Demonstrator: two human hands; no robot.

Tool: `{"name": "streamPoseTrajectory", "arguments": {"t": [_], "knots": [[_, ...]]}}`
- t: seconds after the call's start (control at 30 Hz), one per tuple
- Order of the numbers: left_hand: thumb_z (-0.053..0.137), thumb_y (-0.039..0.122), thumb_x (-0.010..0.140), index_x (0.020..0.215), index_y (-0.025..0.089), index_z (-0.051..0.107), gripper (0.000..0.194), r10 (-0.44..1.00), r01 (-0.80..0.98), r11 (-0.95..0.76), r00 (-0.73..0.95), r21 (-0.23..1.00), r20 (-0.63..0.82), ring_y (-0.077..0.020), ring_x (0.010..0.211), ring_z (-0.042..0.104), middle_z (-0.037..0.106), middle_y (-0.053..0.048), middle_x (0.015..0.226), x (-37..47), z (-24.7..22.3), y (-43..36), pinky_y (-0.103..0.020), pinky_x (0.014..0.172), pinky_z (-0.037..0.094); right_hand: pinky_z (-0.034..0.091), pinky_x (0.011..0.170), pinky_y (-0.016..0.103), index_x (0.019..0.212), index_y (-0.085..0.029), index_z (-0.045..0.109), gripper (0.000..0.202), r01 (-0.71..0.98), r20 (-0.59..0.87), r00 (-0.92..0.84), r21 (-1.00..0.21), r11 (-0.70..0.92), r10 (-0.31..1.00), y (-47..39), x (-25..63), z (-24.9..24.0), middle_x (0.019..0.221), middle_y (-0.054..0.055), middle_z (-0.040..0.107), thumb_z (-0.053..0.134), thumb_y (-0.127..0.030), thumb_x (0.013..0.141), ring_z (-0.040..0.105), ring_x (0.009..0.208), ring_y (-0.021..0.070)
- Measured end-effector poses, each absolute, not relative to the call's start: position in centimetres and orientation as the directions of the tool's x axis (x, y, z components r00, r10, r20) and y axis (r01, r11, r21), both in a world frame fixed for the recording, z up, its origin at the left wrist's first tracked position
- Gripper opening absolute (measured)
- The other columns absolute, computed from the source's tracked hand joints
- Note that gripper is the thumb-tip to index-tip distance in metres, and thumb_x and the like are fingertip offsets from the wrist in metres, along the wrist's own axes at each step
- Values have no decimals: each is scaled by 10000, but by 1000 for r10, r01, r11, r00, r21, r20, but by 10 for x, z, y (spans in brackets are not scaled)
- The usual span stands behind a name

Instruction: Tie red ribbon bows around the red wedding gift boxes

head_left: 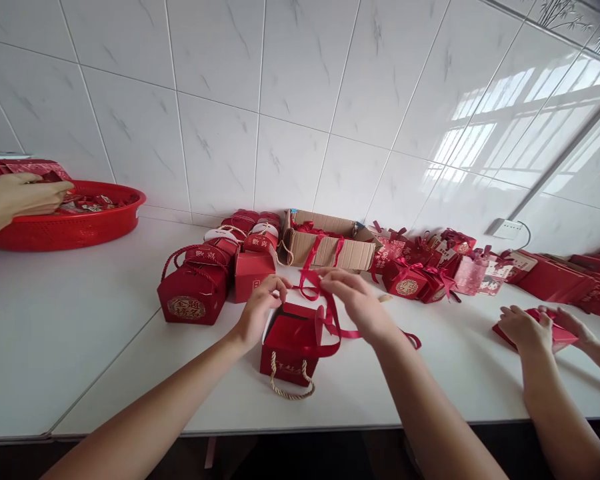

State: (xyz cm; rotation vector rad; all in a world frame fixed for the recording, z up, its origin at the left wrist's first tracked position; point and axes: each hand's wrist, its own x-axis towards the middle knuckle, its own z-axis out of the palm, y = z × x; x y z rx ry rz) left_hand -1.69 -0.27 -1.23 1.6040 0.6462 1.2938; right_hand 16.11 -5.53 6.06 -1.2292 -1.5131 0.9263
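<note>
In the head view a small red gift box (293,337) stands on the table in front of me. Its top flaps are partly raised, and a twisted cord handle (293,396) hangs down its near side. My left hand (264,305) is closed above the box's left edge, with the end of a red ribbon (333,320) at its fingertips. My right hand (347,293) pinches the same ribbon above the box's right side. Loops of it fall over the box and trail to the right on the table.
Finished red boxes (193,293) stand left of the hands. Behind is a cardboard box (325,250) with ribbons. More tied boxes (405,280) line the wall. One co-worker's hands (530,328) hold a box at right; another hand (27,193) is over a red basket (70,231).
</note>
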Motion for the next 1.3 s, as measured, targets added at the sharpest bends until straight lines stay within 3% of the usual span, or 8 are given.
{"name": "streamPoseTrajectory", "arguments": {"t": [0.3, 0.47, 0.7, 0.8, 0.9, 1.0, 1.23, 1.3], "knots": [[434, 202, 609, 753, 183, 500, 160, 915, -303, -310, 162, 901, 369, -214, 881, 503, 563, -51, 905, -10, -14, -7, -337, 857, 338, 343, 910, 320, 546, -191, 536, 230, 368, 41, -176, -924, 105, 983, -54, 141, 26, 1197, 60, 583, 507, -256, 765, 397, 1281, 241], [455, 197, 593, 790, 181, 510, 205, 924, -328, -293, 143, 898, 354, -215, 875, 510, 556, -49, 891, -9, -14, -6, -340, 849, 355, 348, 913, 324, 554, -198, 556, 223, 346, 7, -216, -934, 83, 976, -55, 137, 24, 1161, 66, 603, 521, -250, 768, 374, 1306, 233], [480, 181, 573, 830, 184, 513, 259, 938, -374, -262, 117, 890, 325, -215, 876, 533, 564, -35, 860, -8, -14, -8, -331, 826, 375, 343, 925, 336, 534, -197, 530, 244, 457, -11, -213, -885, 90, 977, -54, 130, 29, 1071, 64, 626, 525, -254, 771, 376, 1291, 247], [483, 168, 565, 825, 185, 518, 263, 938, -379, -261, 118, 888, 327, -212, 874, 529, 567, -36, 859, -7, -14, -8, -328, 817, 379, 372, 856, 318, 494, -190, 462, 286, 493, 10, -216, -862, 118, 976, -52, 127, 34, 923, 51, 630, 502, -254, 770, 454, 1190, 246], [487, 153, 557, 820, 186, 516, 267, 939, -374, -258, 122, 891, 323, -205, 880, 516, 561, -36, 862, -7, -13, -9, -317, 808, 381, 384, 710, 290, 475, -188, 409, 305, 543, 11, -233, -828, 139, 972, -48, 124, 39, 663, 11, 541, 475, -251, 766, 554, 838, 191], [495, 150, 558, 810, 184, 507, 254, 933, -344, -268, 140, 900, 332, -199, 903, 503, 546, -30, 855, -8, -11, -8, -296, 797, 381, 330, 570, 260, 502, -188, 418, 261, 571, -29, -257, -811, 128, 966, -44, 122, 40, 557, -28, 439, 459, -239, 755, 446, 572, 119], [504, 236, 672, 700, 191, 453, 74, 897, -165, -383, 168, 909, 409, -154, 694, 430, 443, 11, 707, -15, -6, -4, -268, 642, 338, 265, 474, 230, 541, -192, 422, 186, 529, -41, -293, -839, 126, 955, -43, 125, 37, 550, -36, 412, 449, -216, 723, 380, 519, 93], [497, 291, 751, 610, 194, 378, 208, 874, -54, -444, 195, 894, 446, -136, 607, 344, 353, 27, 632, -19, -4, -1, -269, 582, 286, 273, 474, 229, 547, -195, 419, 181, 521, -54, -285, -847, 107, 957, -45, 127, 37, 557, -35, 412, 448, -230, 722, 378, 524, 96]]}}
